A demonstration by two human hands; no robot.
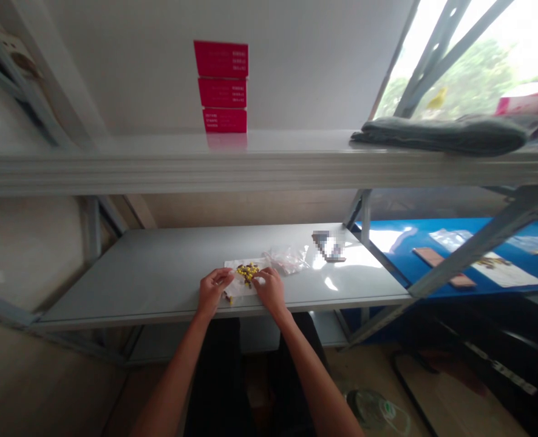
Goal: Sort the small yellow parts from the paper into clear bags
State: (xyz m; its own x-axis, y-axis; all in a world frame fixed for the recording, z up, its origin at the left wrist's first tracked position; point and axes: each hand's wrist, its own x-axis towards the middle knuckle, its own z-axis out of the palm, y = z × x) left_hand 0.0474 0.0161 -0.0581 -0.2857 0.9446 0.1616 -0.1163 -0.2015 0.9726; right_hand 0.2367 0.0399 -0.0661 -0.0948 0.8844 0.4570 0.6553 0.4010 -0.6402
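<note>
Yellow and dark small pieces [248,273] lie heaped, with closure of left grip [212,287] and right grip [271,286] unclear.

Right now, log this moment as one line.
left hand: at left edge of white paper | right hand: at small yellow and dark pieces | pieces: mostly heaped on paper | clear plastic: right of paper

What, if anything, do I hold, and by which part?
I can't tell: the right hand is at the yellow and dark pieces, the left hand by the white sheet; anything pinched is too small to see.
</note>
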